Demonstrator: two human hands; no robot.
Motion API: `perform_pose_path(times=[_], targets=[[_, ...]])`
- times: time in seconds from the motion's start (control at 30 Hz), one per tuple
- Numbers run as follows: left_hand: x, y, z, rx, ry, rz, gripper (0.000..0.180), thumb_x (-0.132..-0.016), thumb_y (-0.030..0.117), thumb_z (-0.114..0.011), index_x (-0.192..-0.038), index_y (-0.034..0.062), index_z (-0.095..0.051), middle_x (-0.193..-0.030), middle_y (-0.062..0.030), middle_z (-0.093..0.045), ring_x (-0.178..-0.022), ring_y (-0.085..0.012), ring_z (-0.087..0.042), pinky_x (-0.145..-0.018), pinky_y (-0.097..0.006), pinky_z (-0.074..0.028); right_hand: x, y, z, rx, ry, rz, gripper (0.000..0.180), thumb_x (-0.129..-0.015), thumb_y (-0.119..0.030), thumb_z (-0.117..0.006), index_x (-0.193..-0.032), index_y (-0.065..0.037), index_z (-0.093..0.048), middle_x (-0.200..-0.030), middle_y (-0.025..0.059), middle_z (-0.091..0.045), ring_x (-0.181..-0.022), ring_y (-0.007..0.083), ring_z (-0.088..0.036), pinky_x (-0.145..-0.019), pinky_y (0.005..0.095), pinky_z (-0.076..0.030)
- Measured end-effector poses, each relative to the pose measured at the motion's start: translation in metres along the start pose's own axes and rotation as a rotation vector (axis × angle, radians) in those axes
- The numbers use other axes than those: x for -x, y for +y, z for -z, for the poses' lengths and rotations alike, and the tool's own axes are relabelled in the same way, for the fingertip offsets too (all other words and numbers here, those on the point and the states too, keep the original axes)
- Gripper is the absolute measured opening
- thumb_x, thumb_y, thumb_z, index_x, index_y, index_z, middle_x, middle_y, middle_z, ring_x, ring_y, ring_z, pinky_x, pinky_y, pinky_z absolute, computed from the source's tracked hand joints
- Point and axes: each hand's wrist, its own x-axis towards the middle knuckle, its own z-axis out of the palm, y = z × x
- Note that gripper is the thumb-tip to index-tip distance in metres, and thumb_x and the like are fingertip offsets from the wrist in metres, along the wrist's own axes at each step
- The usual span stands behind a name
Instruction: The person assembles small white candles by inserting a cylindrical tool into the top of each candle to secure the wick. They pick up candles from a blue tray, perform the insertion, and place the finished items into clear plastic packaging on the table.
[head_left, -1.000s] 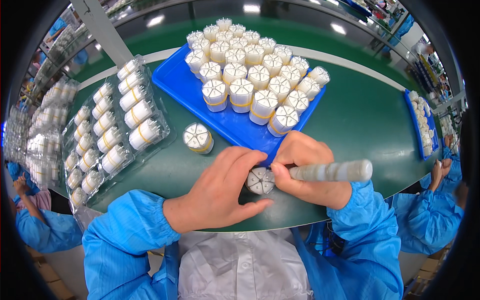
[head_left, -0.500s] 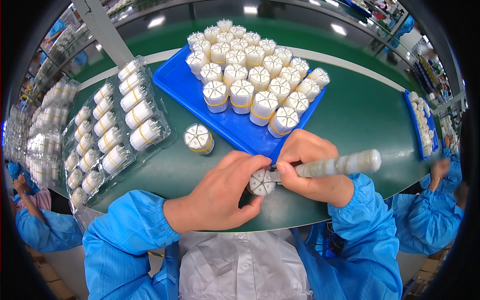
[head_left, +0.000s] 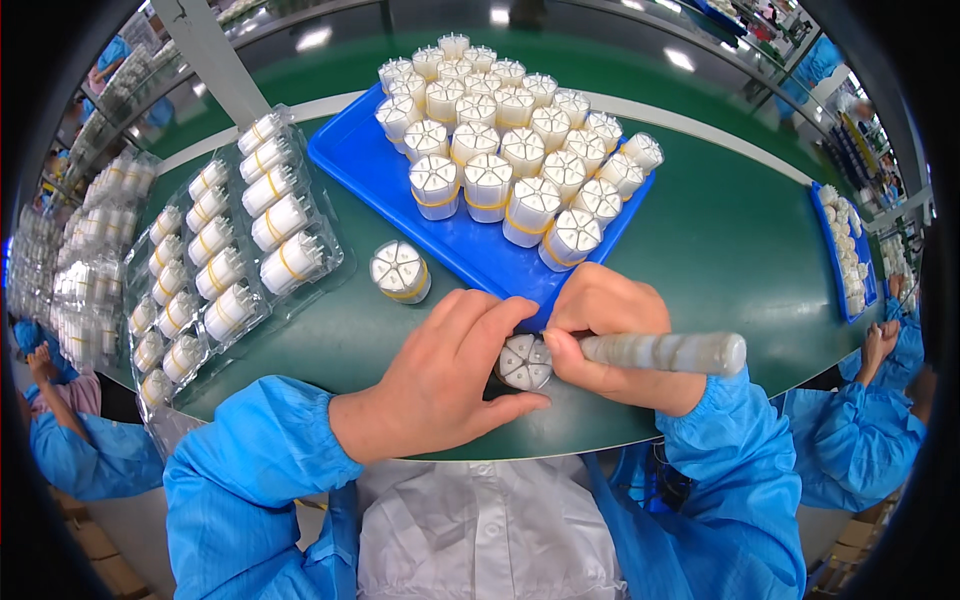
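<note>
My left hand [head_left: 430, 375] curves around a short white cylinder [head_left: 525, 362] standing on the green table, thumb on its near side and fingers on its far side. The cylinder's top is split into wedges by dark lines, with a small mark in each. Beside its right edge, my right hand [head_left: 615, 335] is closed around a tool [head_left: 665, 352] with a thick, pale, wrapped handle pointing right. The tool's tip is hidden by my fingers. Another white cylinder with a yellow band [head_left: 400, 272] stands apart, beyond my left hand.
A blue tray [head_left: 360, 165] holds rows of similar banded cylinders just beyond my hands. At left, clear plastic trays [head_left: 335, 262] hold cylinders lying on their sides. Another blue tray [head_left: 868, 255] sits far right. Co-workers in blue sleeves [head_left: 850, 440] are on both sides.
My left fingers and thumb have spread wider around the cylinder. The tool's handle has swung slightly down and left, and its flat metal blade, visible earlier, is now hidden.
</note>
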Motion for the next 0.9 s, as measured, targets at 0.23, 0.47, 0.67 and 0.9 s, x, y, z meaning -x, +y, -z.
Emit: perform_pose_path(times=[0.23,0.47,0.67,0.9], targets=[[0.001,0.002,0.003,0.073,-0.101,0.03,0.069,-0.076,0.012,-0.086,-0.135,-0.0002,-0.051,-0.114,-0.0154,-0.063,-0.099,-0.0334,-0.06,-0.082,-0.043,-0.052,0.0,0.006,0.005,-0.185,0.1,-0.066,0.012,-0.088,-0.005,-0.076,-0.082,-0.004,-0.066,-0.079,0.0059,-0.063,-0.069,0.0187,-0.06,-0.06,0.0338,-0.047],[-0.002,0.0,0.004,0.108,-0.067,-0.056,0.073,-0.076,0.016,-0.088,-0.136,-0.0001,-0.051,-0.119,-0.0171,-0.063,-0.103,-0.0358,-0.061,-0.085,-0.044,-0.052,0.002,0.005,0.002,-0.122,0.009,-0.077,0.011,-0.087,-0.006,-0.077,-0.084,-0.005,-0.066,-0.079,0.0063,-0.062,-0.068,0.0201,-0.06,-0.058,0.0346,-0.047],[-0.001,-0.003,0.004,0.016,-0.06,-0.053,0.07,-0.076,0.018,-0.09,-0.133,0.0007,-0.054,-0.112,-0.0148,-0.065,-0.097,-0.034,-0.062,-0.08,-0.043,-0.051,0.0,0.004,0.0,-0.073,0.048,-0.047,0.013,-0.086,-0.005,-0.076,-0.082,-0.005,-0.063,-0.077,0.0068,-0.061,-0.067,0.0214,-0.06,-0.057,0.035,-0.047],[0.016,0.022,0.032,-0.124,0.022,0.056,0.066,-0.078,0.012,-0.085,-0.134,-0.0005,-0.054,-0.104,-0.0148,-0.064,-0.091,-0.0327,-0.062,-0.076,-0.042,-0.052,0.008,0.008,0.001,0.053,0.079,0.085,0.017,-0.08,-0.003,-0.078,-0.078,-0.006,-0.061,-0.074,0.0059,-0.061,-0.059,0.0226,-0.061,-0.05,0.0356,-0.046]])
